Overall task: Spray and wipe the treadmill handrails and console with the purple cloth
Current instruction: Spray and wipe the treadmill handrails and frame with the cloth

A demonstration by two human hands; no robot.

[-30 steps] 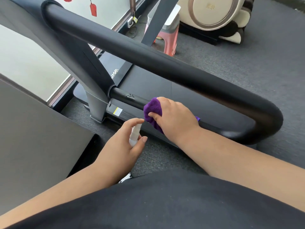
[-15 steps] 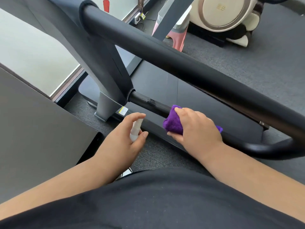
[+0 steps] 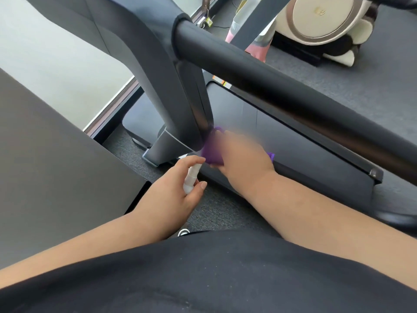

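Observation:
The thick black padded handrail [image 3: 282,86] runs from upper centre down to the right edge. Below it, my right hand [image 3: 241,159], blurred by motion, grips the purple cloth [image 3: 211,154] and presses it on the thin lower bar where that bar meets the grey upright post [image 3: 178,98]. The bar itself is hidden under the hand. My left hand [image 3: 171,195] holds a small white spray bottle [image 3: 191,177], nozzle pointing up toward the cloth, a little below and left of it. The console is out of view.
The treadmill belt deck [image 3: 293,141] lies under the rail. A dark flat panel [image 3: 56,166] fills the left side. Grey carpet [image 3: 372,71] lies to the right, with a beige massage chair [image 3: 325,21] and a pink-and-grey object [image 3: 259,46] at the top.
My right hand slid the purple cloth left along the lower bar up to the upright post. The camera shifted, so the handrail sits more to the right. My left hand kept its hold on the bottle.

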